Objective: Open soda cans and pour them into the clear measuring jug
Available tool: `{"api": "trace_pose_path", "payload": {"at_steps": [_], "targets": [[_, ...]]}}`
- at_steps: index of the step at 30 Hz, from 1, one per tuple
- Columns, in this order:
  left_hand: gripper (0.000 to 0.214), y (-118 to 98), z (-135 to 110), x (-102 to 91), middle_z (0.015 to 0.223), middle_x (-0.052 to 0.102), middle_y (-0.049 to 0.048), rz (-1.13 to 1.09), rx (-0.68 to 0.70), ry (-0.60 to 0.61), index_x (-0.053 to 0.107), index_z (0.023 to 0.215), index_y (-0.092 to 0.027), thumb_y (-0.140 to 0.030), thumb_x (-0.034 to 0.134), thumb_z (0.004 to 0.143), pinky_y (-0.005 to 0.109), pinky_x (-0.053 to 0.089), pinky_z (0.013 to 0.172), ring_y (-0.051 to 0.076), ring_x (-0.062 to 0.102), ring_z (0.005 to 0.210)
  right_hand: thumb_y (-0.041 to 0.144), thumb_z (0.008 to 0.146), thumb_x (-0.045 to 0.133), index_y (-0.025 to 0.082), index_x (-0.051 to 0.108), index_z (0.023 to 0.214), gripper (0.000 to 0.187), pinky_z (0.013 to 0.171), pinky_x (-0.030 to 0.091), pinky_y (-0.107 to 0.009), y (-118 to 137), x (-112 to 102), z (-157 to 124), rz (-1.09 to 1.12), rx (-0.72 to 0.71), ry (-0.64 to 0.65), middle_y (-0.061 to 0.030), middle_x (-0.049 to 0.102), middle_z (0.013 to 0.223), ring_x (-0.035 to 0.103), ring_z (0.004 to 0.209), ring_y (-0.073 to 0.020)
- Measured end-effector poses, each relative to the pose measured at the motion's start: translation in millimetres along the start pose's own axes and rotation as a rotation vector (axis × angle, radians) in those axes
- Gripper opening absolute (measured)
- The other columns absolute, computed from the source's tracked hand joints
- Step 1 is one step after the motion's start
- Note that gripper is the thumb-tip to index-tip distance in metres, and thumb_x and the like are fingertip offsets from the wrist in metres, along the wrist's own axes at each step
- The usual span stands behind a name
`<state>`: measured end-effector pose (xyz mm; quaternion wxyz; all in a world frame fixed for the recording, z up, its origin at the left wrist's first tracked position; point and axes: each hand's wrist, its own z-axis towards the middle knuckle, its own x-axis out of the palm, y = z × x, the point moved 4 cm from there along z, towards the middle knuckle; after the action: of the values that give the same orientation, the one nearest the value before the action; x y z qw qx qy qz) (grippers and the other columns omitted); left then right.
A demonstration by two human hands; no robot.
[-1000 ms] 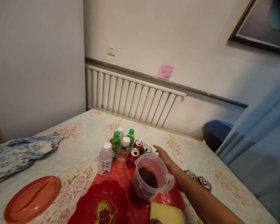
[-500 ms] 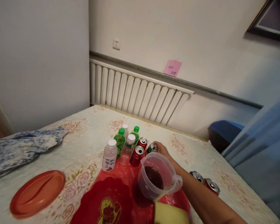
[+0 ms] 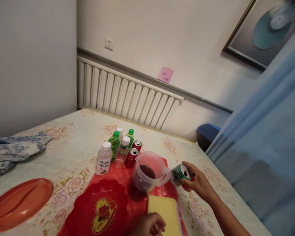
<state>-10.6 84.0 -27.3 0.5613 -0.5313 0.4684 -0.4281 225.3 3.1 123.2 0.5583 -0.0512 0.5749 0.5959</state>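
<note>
My right hand [image 3: 195, 182] grips an opened green can [image 3: 179, 175], tilted a little, at the right of the red sheet. Behind its fingers part of a red can [image 3: 186, 187] shows. Left of the green can stands a clear plastic measuring jug [image 3: 144, 183] with dark liquid inside, its handle toward the can. My left hand [image 3: 152, 224] is at the bottom edge, over a yellow book-like block [image 3: 163, 209], its fingers loosely bent and nothing seen in them. A scalloped red tray [image 3: 81, 209] with a gold heart print lies to its left.
Several bottles with white or green caps stand behind the tray, a clear one [image 3: 121, 155] among them, beside two red cans [image 3: 130, 159]. An orange oval lid [image 3: 19, 205] and patterned cloth [image 3: 14, 149] lie left on the flowered tablecloth [image 3: 71, 137]. A blue curtain [image 3: 260, 131] hangs right.
My right hand has lifted the green can from beside the red cans and carried it right and nearer, past the jug. My left hand has come into view. The view has turned right.
</note>
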Motion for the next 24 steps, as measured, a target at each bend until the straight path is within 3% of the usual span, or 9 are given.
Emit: {"api": "trace_pose_path", "payload": {"at_steps": [4, 8, 10, 17, 24], "targets": [[0.043, -5, -10, -7.2, 0.105, 0.066, 0.0055, -0.142, 0.070, -0.019, 0.059, 0.111, -0.017, -0.014, 0.059, 0.067, 0.034, 0.049, 0.087, 0.018, 0.062, 0.094, 0.027, 0.063, 0.075, 0.025, 0.063, 0.128, 0.067, 0.109, 0.042, -0.050, 15, -8, -59, 0.061, 0.044, 0.107, -0.0105, 0.062, 0.134, 0.057, 0.125, -0.0341], [0.070, -17, -25, -16.2, 0.141, 0.053, 0.0096, -0.167, 0.126, 0.014, 0.045, 0.137, -0.024, -0.019, 0.063, 0.070, 0.049, 0.035, 0.110, 0.028, 0.048, 0.130, 0.022, 0.064, 0.079, 0.033, 0.060, 0.133, 0.073, 0.112, 0.040, -0.051, 34, 10, -102, 0.124, 0.054, 0.241, -0.0068, 0.058, 0.141, 0.053, 0.131, -0.0337], [0.080, -27, -32, -21.0, 0.151, 0.044, 0.0097, -0.183, 0.137, 0.038, 0.038, 0.145, -0.026, -0.021, 0.067, 0.070, 0.052, 0.030, 0.114, 0.031, 0.041, 0.137, 0.020, 0.061, 0.081, 0.036, 0.060, 0.133, 0.076, 0.114, 0.037, -0.053, 48, 21, -114, 0.129, 0.042, 0.284, -0.0055, 0.057, 0.142, 0.051, 0.132, -0.0348], [0.085, -49, -43, -35.7, 0.137, 0.057, 0.0062, -0.252, 0.187, 0.095, 0.041, 0.144, -0.026, -0.025, 0.074, 0.066, 0.046, 0.044, 0.104, 0.031, 0.053, 0.122, 0.014, 0.062, 0.079, 0.042, 0.056, 0.135, 0.081, 0.117, 0.030, -0.053, 90, 57, -120, 0.135, 0.057, 0.517, -0.0027, 0.053, 0.146, 0.046, 0.136, -0.0320], [0.091, -57, -53, -48.1, 0.130, 0.062, 0.0013, -0.129, 0.083, 0.065, 0.046, 0.140, -0.028, -0.007, 0.072, 0.055, 0.038, 0.047, 0.100, 0.027, 0.058, 0.115, 0.018, 0.065, 0.077, 0.028, 0.057, 0.137, 0.075, 0.118, 0.029, -0.048, 113, 68, -121, 0.092, 0.049, 0.572, -0.0085, 0.051, 0.148, 0.044, 0.138, -0.0317]]}}
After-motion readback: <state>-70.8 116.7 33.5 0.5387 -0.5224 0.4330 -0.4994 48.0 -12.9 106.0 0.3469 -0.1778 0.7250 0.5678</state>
